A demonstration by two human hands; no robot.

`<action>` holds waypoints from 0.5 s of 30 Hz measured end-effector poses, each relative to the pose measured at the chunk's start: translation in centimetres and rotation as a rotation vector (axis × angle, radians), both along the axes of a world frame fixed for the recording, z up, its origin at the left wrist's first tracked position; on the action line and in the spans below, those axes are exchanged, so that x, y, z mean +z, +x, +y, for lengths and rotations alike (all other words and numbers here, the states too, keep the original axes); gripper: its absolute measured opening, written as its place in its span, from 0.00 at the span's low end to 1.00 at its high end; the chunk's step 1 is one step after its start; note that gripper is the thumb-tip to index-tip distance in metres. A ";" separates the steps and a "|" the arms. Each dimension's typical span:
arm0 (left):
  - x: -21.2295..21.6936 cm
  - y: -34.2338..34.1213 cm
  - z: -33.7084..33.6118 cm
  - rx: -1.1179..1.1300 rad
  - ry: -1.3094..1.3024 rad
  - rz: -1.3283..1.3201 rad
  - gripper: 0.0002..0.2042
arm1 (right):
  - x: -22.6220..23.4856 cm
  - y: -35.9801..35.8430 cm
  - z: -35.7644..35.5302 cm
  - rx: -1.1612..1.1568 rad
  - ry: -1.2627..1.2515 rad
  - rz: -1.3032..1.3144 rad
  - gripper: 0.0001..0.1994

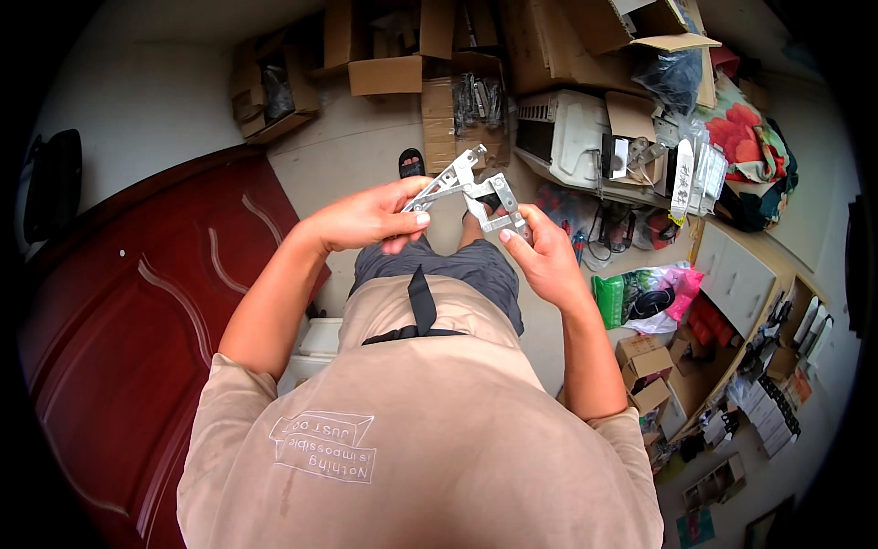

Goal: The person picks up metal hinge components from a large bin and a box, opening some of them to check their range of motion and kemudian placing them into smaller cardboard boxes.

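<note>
I hold a silver metal hinge bracket [471, 188] in front of me, above my knees, its arms unfolded. My left hand [366, 218] pinches its left arm between thumb and fingers. My right hand [540, 252] grips the right end of the hinge, where a flat plate with holes shows. Both hands are shut on the same piece. Below them are my grey shorts and beige shirt.
A dark red door [137, 311] lies to my left. Open cardboard boxes [384, 73] with metal hardware [477, 99] stand ahead. A white appliance [567, 137] and plastic bags [645, 297] crowd the right. Small boxes [645, 366] sit by a cabinet [736, 270].
</note>
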State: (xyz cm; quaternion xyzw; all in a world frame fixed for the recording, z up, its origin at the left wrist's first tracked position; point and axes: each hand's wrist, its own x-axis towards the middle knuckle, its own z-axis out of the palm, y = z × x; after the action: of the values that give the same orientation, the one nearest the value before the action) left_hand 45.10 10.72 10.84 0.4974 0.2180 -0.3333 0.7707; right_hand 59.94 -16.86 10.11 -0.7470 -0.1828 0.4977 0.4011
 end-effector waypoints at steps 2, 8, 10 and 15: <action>0.3 0.3 -1.8 0.030 0.219 0.036 0.26 | 0.4 -0.2 0.3 0.014 -0.018 -0.089 0.16; -3.2 -0.3 -5.7 0.010 0.962 -0.197 0.28 | -0.1 -1.5 0.5 0.142 -0.106 -0.266 0.17; -2.7 0.2 -6.6 0.044 1.031 -0.158 0.25 | -0.2 -2.1 0.7 0.171 -0.135 -0.354 0.15; -2.5 0.7 -7.0 -0.071 1.134 -0.105 0.27 | -0.4 -2.1 0.5 0.289 -0.144 -0.457 0.12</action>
State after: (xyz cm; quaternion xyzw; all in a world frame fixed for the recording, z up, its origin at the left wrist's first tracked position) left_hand 45.79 3.76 8.36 0.8562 0.3075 -0.1647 0.3812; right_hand 57.81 -16.41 9.75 -0.8326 -0.3372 0.3802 0.2203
